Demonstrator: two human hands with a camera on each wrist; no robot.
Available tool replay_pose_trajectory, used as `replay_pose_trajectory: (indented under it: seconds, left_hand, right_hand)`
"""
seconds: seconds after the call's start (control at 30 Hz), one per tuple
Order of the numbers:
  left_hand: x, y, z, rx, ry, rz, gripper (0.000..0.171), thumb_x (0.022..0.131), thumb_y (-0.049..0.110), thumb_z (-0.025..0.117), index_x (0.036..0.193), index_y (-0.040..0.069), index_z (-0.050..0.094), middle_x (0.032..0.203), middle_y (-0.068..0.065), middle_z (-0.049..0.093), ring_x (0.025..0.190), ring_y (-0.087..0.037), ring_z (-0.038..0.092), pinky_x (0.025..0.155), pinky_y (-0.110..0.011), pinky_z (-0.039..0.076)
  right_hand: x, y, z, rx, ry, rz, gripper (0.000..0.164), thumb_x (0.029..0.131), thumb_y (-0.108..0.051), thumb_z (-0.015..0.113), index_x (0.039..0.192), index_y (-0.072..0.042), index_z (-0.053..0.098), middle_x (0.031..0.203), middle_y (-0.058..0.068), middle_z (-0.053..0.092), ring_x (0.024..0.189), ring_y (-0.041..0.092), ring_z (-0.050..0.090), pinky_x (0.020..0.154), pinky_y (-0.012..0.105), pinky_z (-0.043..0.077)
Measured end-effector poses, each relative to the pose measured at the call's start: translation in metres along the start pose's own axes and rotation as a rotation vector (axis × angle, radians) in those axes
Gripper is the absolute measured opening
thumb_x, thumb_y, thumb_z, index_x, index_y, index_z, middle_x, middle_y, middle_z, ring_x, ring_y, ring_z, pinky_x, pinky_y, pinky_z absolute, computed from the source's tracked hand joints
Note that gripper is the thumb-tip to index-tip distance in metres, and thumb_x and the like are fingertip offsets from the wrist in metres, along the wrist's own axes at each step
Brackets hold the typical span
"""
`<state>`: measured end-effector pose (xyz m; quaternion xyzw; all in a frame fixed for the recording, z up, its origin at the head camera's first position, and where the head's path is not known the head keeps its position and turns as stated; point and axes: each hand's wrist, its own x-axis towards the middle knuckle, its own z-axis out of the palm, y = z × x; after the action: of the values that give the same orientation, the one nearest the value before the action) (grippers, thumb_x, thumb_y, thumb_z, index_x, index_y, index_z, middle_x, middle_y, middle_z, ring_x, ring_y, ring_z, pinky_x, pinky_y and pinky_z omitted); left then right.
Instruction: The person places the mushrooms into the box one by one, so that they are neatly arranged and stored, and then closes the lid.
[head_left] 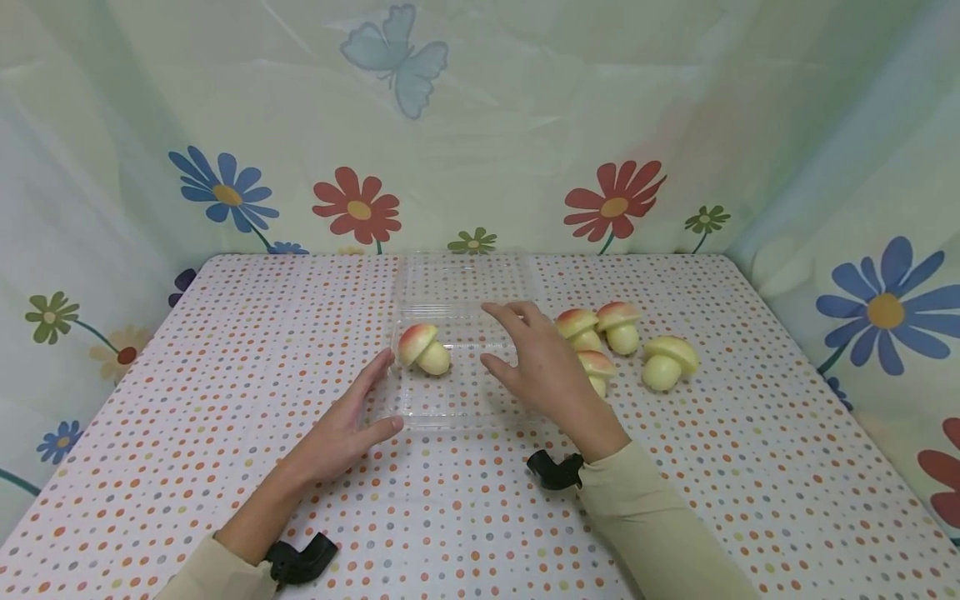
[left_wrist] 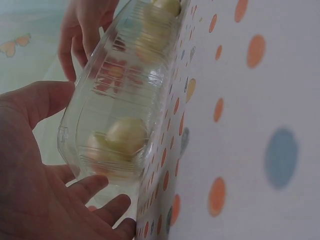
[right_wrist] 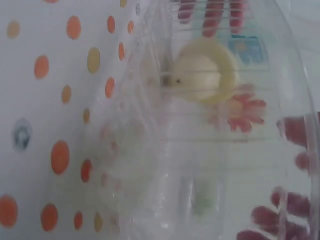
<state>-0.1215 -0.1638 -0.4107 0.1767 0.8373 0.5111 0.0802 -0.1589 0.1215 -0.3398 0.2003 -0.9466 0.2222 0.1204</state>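
Note:
A clear plastic box (head_left: pixel 465 408) with its lid (head_left: pixel 465 279) folded back lies mid-table. One toy mushroom (head_left: pixel 425 350), with a red-yellow cap and pale stem, lies in its left part. My left hand (head_left: pixel 341 437) is at the box's left side, thumb by the near corner and fingers spread; in the left wrist view the thumb (left_wrist: pixel 55 100) touches the rim. Over the box's right part hovers my right hand (head_left: pixel 543 367), fingers apart and holding nothing. Through the clear wall, the right wrist view shows a mushroom (right_wrist: pixel 205 70).
Several more mushrooms lie right of the box: one at the back (head_left: pixel 618 327), a paler one (head_left: pixel 667 363) farther right, others partly behind my right hand. A dotted cloth (head_left: pixel 247 375) covers the table. A flowered curtain (head_left: pixel 480 150) hangs behind it.

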Motion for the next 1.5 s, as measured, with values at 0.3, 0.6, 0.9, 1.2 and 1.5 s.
replay_pose_trajectory:
  seconds: [0.3, 0.6, 0.9, 1.2, 1.5]
  left_hand:
    - [0.0, 0.001, 0.0, -0.008, -0.003, 0.0, 0.087, 0.101, 0.024, 0.064, 0.168, 0.021, 0.008, 0.175, -0.005, 0.012, 0.162, -0.034, 0.009, 0.126, -0.065, 0.009]
    - [0.0, 0.002, -0.001, 0.002, 0.001, -0.007, 0.087, 0.101, 0.026, 0.064, 0.168, 0.02, 0.008, 0.175, -0.004, 0.012, 0.162, -0.033, 0.01, 0.126, -0.065, 0.01]
    - [0.0, 0.001, -0.001, -0.004, -0.001, -0.003, 0.087, 0.101, 0.025, 0.064, 0.168, 0.022, 0.008, 0.175, -0.003, 0.012, 0.162, -0.033, 0.009, 0.127, -0.064, 0.009]
    - [-0.002, 0.0, -0.003, 0.008, -0.002, 0.009, 0.087, 0.102, 0.026, 0.063, 0.168, 0.022, 0.007, 0.175, -0.005, 0.011, 0.162, -0.034, 0.01, 0.126, -0.065, 0.011]
    - [-0.001, -0.002, -0.002, 0.005, 0.0, 0.009, 0.087, 0.102, 0.027, 0.063, 0.168, 0.023, 0.008, 0.175, -0.003, 0.011, 0.161, -0.034, 0.011, 0.126, -0.065, 0.011]
  right_hand:
    - [-0.006, 0.01, -0.01, -0.061, 0.022, 0.067, 0.065, 0.094, -0.026, 0.078, 0.152, -0.013, 0.052, 0.141, 0.02, 0.057, 0.114, 0.038, 0.066, 0.087, 0.051, 0.059]
    - [-0.009, 0.016, -0.025, -0.04, 0.009, 0.193, 0.059, 0.098, -0.028, 0.071, 0.151, -0.012, 0.051, 0.141, 0.023, 0.056, 0.125, 0.041, 0.059, 0.098, 0.058, 0.053]
    - [-0.013, 0.024, -0.05, -0.035, -0.045, 0.363, 0.06, 0.098, -0.027, 0.061, 0.152, -0.004, 0.048, 0.146, 0.033, 0.049, 0.115, 0.048, 0.061, 0.091, 0.061, 0.053]
    - [-0.015, 0.031, -0.057, -0.006, -0.079, 0.411, 0.062, 0.095, -0.024, 0.063, 0.148, 0.003, 0.047, 0.148, 0.035, 0.044, 0.124, 0.051, 0.054, 0.097, 0.064, 0.047]
    - [-0.021, 0.037, -0.059, 0.028, -0.143, 0.435, 0.063, 0.095, -0.025, 0.062, 0.146, 0.008, 0.047, 0.143, 0.036, 0.047, 0.122, 0.045, 0.05, 0.086, 0.056, 0.049]
